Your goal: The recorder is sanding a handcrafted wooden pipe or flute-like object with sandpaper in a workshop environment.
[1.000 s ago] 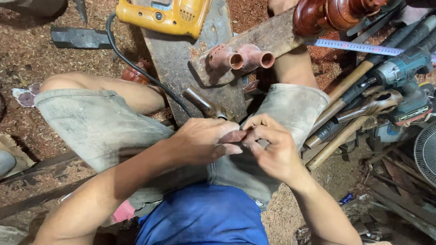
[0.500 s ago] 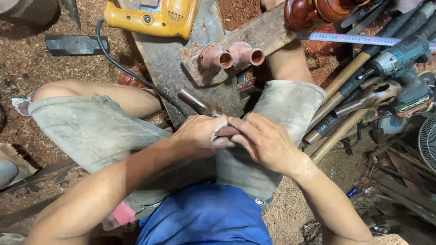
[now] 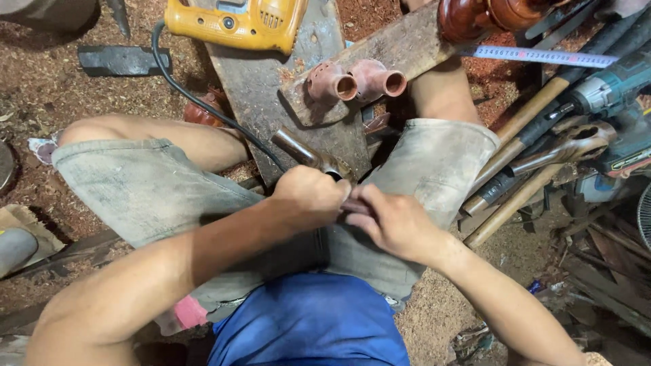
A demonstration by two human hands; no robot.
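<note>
Reddish wood piece point(image 3: 354, 205) sits pinched between left hand point(image 3: 313, 196) and right hand point(image 3: 390, 220), both closed on it over the lap for steadiness; pipe point(image 3: 305, 154) at 11 o'clock.

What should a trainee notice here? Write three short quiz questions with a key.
1. True or false: the yellow power tool lies on the person's lap.
2. What do the left hand and right hand grip between their fingers?
A. a small reddish-brown piece
B. a paintbrush
C. a screwdriver
3. Fill in: ___ hollow-ended turned wooden pieces lie side by side on the slanted wooden slab.

Key: 1 false, it lies up by the plank, beyond the knees; 2 A; 3 two.
</note>
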